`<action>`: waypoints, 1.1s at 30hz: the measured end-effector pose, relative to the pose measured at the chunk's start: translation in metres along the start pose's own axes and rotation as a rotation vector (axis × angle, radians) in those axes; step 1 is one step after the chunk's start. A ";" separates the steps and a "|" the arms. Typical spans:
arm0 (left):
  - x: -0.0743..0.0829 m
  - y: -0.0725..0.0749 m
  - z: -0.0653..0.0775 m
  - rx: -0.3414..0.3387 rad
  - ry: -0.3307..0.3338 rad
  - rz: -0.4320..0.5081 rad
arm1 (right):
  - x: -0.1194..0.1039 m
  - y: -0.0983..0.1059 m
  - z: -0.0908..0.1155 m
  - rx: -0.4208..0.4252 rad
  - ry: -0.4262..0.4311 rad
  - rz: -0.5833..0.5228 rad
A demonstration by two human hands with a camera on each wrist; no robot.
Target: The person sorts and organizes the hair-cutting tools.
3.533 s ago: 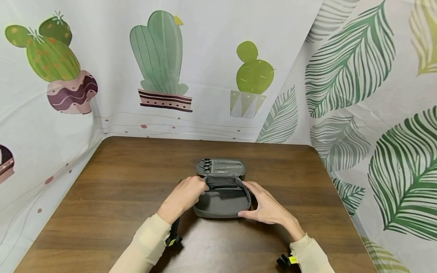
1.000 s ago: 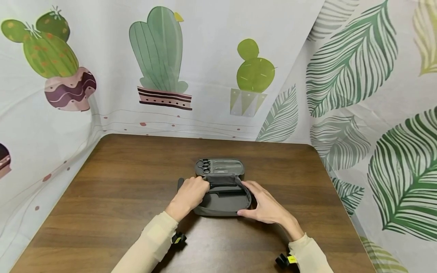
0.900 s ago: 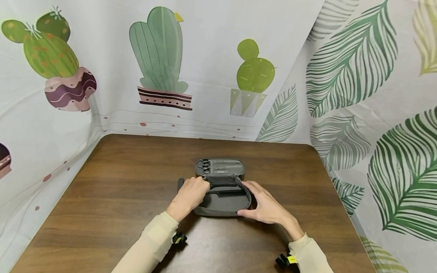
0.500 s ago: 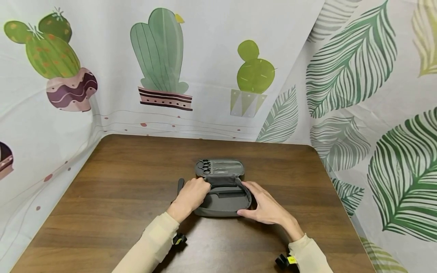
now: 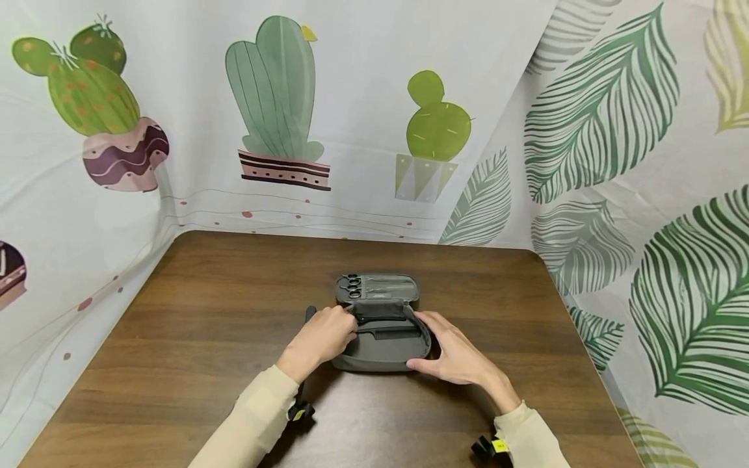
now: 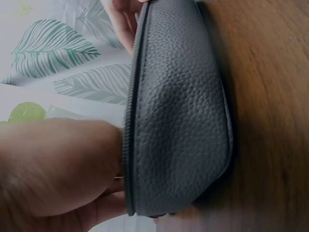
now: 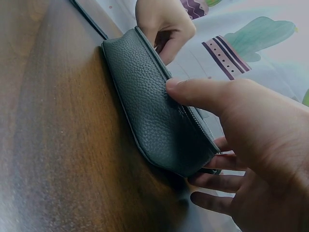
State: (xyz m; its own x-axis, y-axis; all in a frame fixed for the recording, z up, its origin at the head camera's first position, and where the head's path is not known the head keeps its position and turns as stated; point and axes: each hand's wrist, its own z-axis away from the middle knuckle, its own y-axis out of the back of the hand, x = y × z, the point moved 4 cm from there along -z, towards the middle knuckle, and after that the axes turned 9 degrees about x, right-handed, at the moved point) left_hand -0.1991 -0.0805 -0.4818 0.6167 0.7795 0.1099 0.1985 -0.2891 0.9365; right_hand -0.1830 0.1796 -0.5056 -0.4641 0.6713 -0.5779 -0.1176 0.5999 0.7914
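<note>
A dark grey zipped case (image 5: 380,357) of pebbled, leather-like material lies open on the table. Over its left end my left hand (image 5: 322,338) reaches in with curled fingers; the fingertips are hidden, so what they hold cannot be told. A black comb (image 5: 398,333) lies in the case, its thin handle running towards that hand. Another slim black item (image 5: 380,318) lies along the back wall. My right hand (image 5: 459,351) grips the right end, its thumb on the near rim in the right wrist view and the other fingers round the far side.
The case's lid (image 5: 391,286) is folded back, with several metal scissor handles (image 5: 354,286) at its left. A narrow dark strip (image 5: 310,314) shows beside the left hand. The brown wooden table (image 5: 234,292) meets a cactus-printed cloth (image 5: 363,221) behind.
Compared with 3.5 seconds ago, the comb shows more clearly inside the case. My left hand has just shifted slightly left over the case's end. The right hand keeps its grip.
</note>
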 end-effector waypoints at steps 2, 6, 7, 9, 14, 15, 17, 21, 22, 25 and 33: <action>0.000 0.003 0.003 -0.001 -0.013 0.035 | 0.000 0.000 0.000 -0.002 0.001 -0.002; 0.002 0.011 0.008 0.053 -0.060 0.112 | 0.001 0.000 0.000 -0.001 0.004 0.004; 0.003 0.013 0.009 0.074 -0.074 0.131 | 0.001 0.000 -0.001 0.001 0.005 0.008; 0.002 0.017 0.012 0.117 -0.094 0.156 | 0.001 0.000 -0.001 0.006 0.007 0.011; -0.006 0.029 0.023 0.233 -0.089 0.144 | 0.002 -0.001 0.000 0.010 0.006 0.022; -0.009 0.032 0.026 0.256 -0.077 0.139 | 0.002 -0.001 0.000 0.010 0.006 0.024; -0.017 0.037 0.032 0.289 -0.049 0.136 | 0.002 -0.002 0.000 0.009 0.005 0.026; -0.032 0.046 0.046 0.283 0.038 0.116 | 0.002 -0.001 0.000 0.010 0.005 0.026; -0.035 0.047 0.050 0.267 0.061 0.107 | 0.002 -0.001 0.000 0.011 0.006 0.025; -0.043 0.048 0.060 0.212 0.126 0.079 | 0.002 -0.001 0.000 0.011 0.006 0.026; -0.049 0.039 0.082 0.137 0.252 0.010 | 0.002 0.000 0.000 0.014 0.015 0.029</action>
State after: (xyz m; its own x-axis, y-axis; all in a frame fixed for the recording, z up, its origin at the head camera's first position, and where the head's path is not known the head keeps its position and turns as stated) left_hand -0.1597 -0.1755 -0.4782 0.4134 0.8849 0.2146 0.3051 -0.3567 0.8830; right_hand -0.1839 0.1802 -0.5067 -0.4802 0.6818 -0.5519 -0.0917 0.5867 0.8046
